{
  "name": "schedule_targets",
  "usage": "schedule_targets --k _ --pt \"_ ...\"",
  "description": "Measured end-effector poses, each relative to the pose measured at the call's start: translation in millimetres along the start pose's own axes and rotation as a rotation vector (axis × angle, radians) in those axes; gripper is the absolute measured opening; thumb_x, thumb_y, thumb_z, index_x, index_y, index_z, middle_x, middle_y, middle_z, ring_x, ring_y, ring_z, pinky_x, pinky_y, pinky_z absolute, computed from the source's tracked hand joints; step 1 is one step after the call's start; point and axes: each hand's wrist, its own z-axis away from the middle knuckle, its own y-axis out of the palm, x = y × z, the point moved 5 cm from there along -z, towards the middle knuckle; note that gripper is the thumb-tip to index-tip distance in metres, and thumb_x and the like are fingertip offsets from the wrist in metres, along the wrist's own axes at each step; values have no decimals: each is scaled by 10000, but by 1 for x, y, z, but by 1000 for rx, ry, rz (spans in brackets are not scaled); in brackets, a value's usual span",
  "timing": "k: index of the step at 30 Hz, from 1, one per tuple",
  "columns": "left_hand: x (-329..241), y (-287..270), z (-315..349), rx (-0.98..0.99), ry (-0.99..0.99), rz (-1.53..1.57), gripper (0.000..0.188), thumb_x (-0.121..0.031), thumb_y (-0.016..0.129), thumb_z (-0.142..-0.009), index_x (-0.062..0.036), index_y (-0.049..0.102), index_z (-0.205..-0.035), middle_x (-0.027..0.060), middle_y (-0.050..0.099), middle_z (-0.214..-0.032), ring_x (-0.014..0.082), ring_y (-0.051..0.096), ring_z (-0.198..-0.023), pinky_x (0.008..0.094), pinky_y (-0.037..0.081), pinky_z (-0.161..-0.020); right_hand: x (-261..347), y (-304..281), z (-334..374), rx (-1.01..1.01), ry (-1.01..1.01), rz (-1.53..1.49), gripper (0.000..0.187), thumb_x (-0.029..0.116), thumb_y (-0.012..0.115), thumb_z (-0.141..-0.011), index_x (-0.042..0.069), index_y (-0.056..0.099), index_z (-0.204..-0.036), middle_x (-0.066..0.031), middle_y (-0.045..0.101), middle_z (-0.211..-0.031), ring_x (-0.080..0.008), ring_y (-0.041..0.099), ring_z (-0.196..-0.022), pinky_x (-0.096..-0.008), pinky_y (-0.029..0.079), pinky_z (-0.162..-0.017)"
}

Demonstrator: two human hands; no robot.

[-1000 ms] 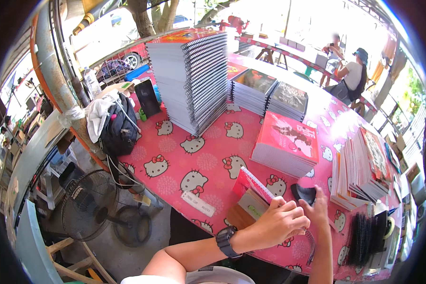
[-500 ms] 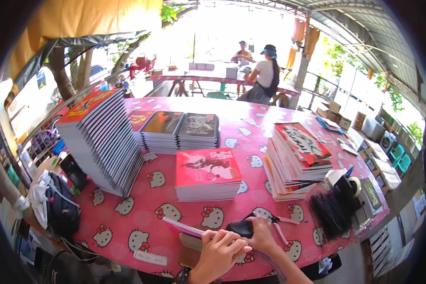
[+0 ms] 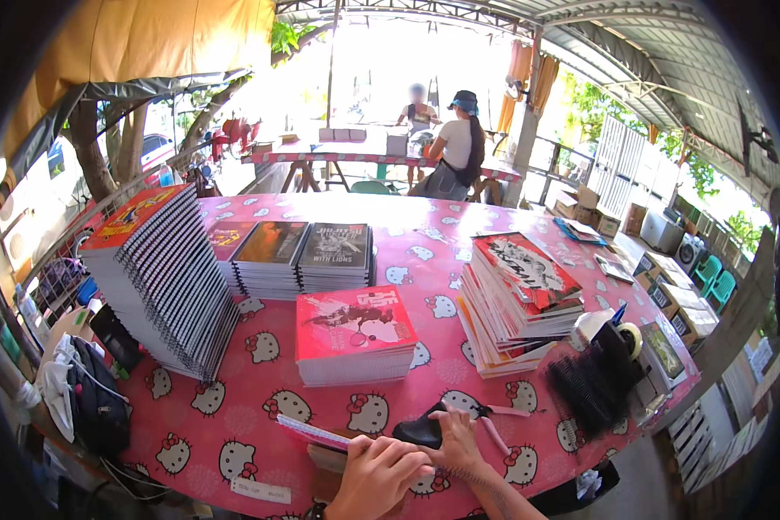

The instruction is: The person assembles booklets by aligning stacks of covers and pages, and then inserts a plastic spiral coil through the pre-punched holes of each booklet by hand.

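Observation:
My left hand [image 3: 380, 472] closes over the top edge of a pink-covered notebook [image 3: 308, 433], which is tilted up at the table's near edge. Beside it, my right hand [image 3: 456, 446] has bent fingers at the rim of a smooth black object [image 3: 418, 431] whose kind I cannot make out. What those fingers grip is hidden; a dark binding coil seems to run below that wrist. Pink-handled pliers [image 3: 496, 433] lie just right of the black object. Ahead of my hands stands a short stack of red-covered books [image 3: 355, 334].
A tall stack of spiral-bound notebooks [image 3: 169, 286] rises at left, with shorter stacks [image 3: 273, 251] behind. At right are loose covers and pages [image 3: 524, 295], black binding coils [image 3: 594, 390] and a tape roll [image 3: 630, 341]. Two people sit at a farther table [image 3: 381, 154].
The view has shifted, so the table's things sit further left and lower. My hands stay at the notebook and the black object, with the right hand's fingers slightly moved.

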Motion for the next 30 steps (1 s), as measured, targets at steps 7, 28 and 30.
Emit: schedule_targets --k 7,28,30 --pt "1 -6 0 -86 -1 134 190 -310 668 -759 -205 642 -916 -76 606 -883 111 561 -825 330 302 -803 -3 5 1 -41 -22 4 751 631 646 -648 105 453 -1149 -206 388 -1300 -343 365 -1185 -485 293 -937" --pt "10 -6 2 -75 -37 -70 148 -339 640 -793 -220 634 -882 -110 600 -872 90 565 -897 512 43 -1044 16 -14 4 -32 -108 -133 693 541 696 -696 66 499 -1161 -202 447 -1229 -339 432 -1120 -452 339 -931" --pt "6 -10 1 -76 -70 11 172 -331 645 -788 -229 622 -925 -106 601 -861 96 566 -899 509 41 -1045 21 -20 10 77 -24 -487 687 521 704 -710 63 501 -1181 -173 460 -1229 -303 450 -1116 -415 358 -932"
